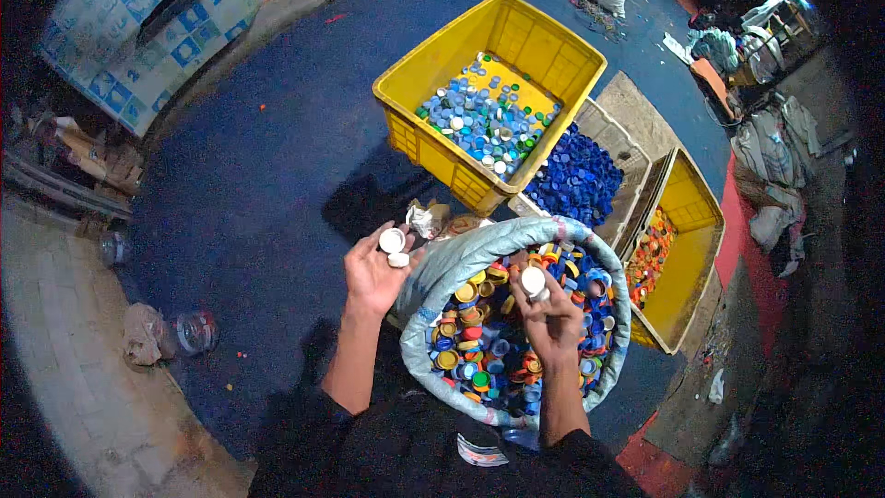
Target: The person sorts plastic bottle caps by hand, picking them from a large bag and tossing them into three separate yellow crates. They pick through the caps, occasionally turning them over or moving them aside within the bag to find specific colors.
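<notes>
Steadiness first: level palm, light pinch

Good handling, by judgement, asks that the left hand [371, 277] lie level like a tray, since the pair of white caps [393, 241] rests on it unclamped; a tilt could spill them outside the sack [417, 360]; the white cap [533, 280] in the right hand [553, 321] is best pinched lightly by its rim, above the mixed caps [479, 378], where a slip costs little.

The left hand is palm up, just left of the sack's mouth, its fingers loosely spread and partly curled; the right hand is over the opening, thumb and fingers closed on the white cap near their tips; something pale shows just below it, too blurred to name; the right forearm crosses the sack's near rim, the left rises outside it; the yellow crate [441, 164] stands beyond.
</notes>
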Demonstrator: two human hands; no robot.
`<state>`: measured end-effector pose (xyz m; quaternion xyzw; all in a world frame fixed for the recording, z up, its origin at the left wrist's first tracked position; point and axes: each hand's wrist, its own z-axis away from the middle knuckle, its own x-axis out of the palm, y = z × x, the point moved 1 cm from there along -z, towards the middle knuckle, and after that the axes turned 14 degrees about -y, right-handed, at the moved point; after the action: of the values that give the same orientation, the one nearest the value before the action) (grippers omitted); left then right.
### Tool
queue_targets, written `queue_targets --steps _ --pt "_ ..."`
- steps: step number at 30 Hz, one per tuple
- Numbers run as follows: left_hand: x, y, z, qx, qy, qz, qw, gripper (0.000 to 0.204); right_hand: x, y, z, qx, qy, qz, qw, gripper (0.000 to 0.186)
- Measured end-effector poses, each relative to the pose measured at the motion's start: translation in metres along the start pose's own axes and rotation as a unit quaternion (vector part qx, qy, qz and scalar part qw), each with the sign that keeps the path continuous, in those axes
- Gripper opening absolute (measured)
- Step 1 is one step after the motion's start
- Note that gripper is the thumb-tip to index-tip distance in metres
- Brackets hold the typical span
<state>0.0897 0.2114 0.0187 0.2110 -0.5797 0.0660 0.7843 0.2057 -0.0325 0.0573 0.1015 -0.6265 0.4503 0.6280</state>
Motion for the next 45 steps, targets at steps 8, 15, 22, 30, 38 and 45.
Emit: queue_targets --steps 8,15,22,30,38,45 --pt "0.024 -0.037 -0.041 -0.063 -0.042 0.028 0.997 0.029 0.006 -0.005 -0.045 0.033 -0.039 0.101 0.994 0.055" --pt "0.077 -0.052 -0.155 -0.055 -0.063 -0.010 0.996 0.064 0.003 -0.031 -0.157 -0.063 -0.040 0.153 0.985 0.007" --pt "0.091 -0.051 -0.123 -0.034 -0.073 -0.406 0.910 0.061 -0.008 -0.101 -0.091 -0.224 0.051 0.276 0.933 0.041" --pt "0.044 -0.116 -0.070 0.011 -0.123 -0.821 0.557 0.035 -0.114 -0.109 0.096 -0.189 0.379 0.580 0.696 0.043" --pt "0.037 -0.146 -0.083 -0.010 -0.071 -0.929 0.363 0.035 -0.159 -0.091 0.187 -0.022 0.553 0.747 0.368 0.033" --pt "0.027 -0.119 -0.141 -0.351 -0.061 -0.461 0.813 0.036 -0.207 -0.100 0.192 -0.074 0.456 0.599 0.654 0.035"
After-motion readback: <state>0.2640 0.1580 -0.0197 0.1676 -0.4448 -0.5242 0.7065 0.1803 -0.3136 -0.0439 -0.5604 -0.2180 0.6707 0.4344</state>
